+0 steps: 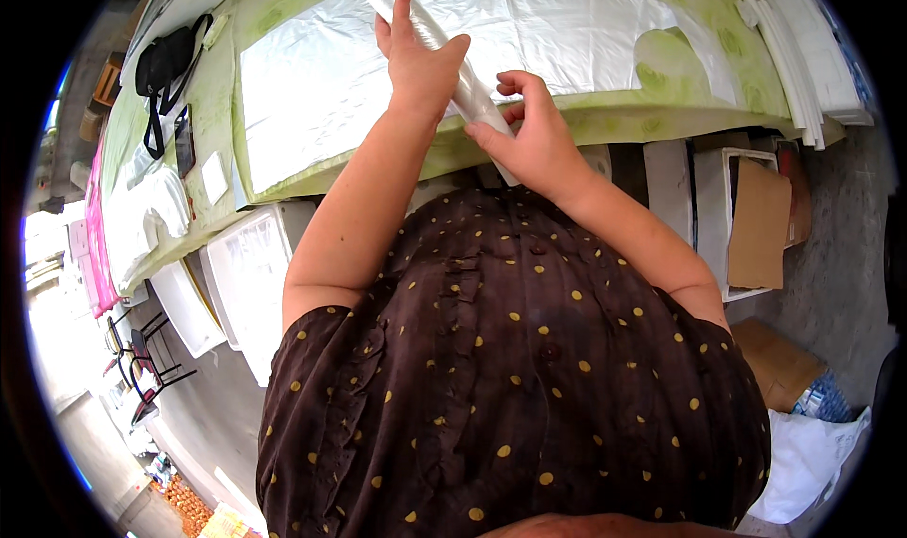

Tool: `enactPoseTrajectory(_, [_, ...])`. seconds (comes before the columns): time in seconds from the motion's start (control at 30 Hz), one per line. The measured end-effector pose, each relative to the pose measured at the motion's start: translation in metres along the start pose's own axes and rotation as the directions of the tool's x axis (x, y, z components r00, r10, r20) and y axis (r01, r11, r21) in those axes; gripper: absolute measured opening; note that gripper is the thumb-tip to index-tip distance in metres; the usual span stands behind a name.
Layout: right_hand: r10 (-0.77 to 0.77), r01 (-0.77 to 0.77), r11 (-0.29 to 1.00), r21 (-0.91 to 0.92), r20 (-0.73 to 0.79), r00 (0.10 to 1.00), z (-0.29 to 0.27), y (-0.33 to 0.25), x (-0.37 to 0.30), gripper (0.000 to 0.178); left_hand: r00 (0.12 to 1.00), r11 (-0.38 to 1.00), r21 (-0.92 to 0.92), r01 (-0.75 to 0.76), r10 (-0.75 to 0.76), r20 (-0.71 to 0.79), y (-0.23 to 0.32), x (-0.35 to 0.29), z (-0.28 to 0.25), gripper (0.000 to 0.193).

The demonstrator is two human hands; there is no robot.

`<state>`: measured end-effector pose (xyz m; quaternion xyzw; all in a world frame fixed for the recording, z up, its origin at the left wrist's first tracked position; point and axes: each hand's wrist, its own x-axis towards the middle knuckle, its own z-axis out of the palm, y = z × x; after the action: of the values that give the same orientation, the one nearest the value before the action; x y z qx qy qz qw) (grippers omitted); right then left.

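Observation:
A long roll of whitish, glossy plastic film [487,111] slants from the far edge of the view down to my waist. My left hand [422,66] lies over its upper part, fingers stretched out and thumb pointing right. Lower down, my right hand [540,141] grips the roll loosely near its near end, thumb across it and fingers curved at its right side. Beneath the roll, a silvery-white plastic sheet [316,94] is spread flat on a table with a green patterned cover [746,66].
A black bag [168,61] with a strap, a dark phone-like object [183,141] and white cloth [162,207] lie on the left. White tubes [789,66] lie at the table's right end. Cardboard [759,222] and white bins [248,278] stand below the table edge. A dark chair [146,358] is lower left.

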<state>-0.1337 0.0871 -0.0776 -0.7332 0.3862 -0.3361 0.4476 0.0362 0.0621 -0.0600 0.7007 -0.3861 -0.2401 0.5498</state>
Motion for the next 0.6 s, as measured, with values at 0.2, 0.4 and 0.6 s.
enactPoseTrajectory(0.2, [0.211, -0.212, 0.936, 0.280, 0.037, 0.977, -0.002, 0.018, 0.015, 0.025, 0.995, 0.990, -0.106, -0.094, 0.098, 0.028, -0.004, -0.001, 0.006, 0.100])
enactPoseTrajectory(0.4, [0.209, -0.200, 0.926, 0.320, 0.006, 0.978, -0.005, 0.023, 0.005, 0.018, 0.997, 0.929, -0.369, -0.034, 0.058, 0.055, -0.013, -0.005, 0.005, 0.093])
enactPoseTrajectory(0.6, [-0.043, 0.024, 0.959, 0.283, 0.061, 0.997, -0.011, 0.008, -0.012, 0.046, 0.998, 0.866, -0.498, 0.037, -0.010, 0.058, -0.010, -0.009, -0.002, 0.088])
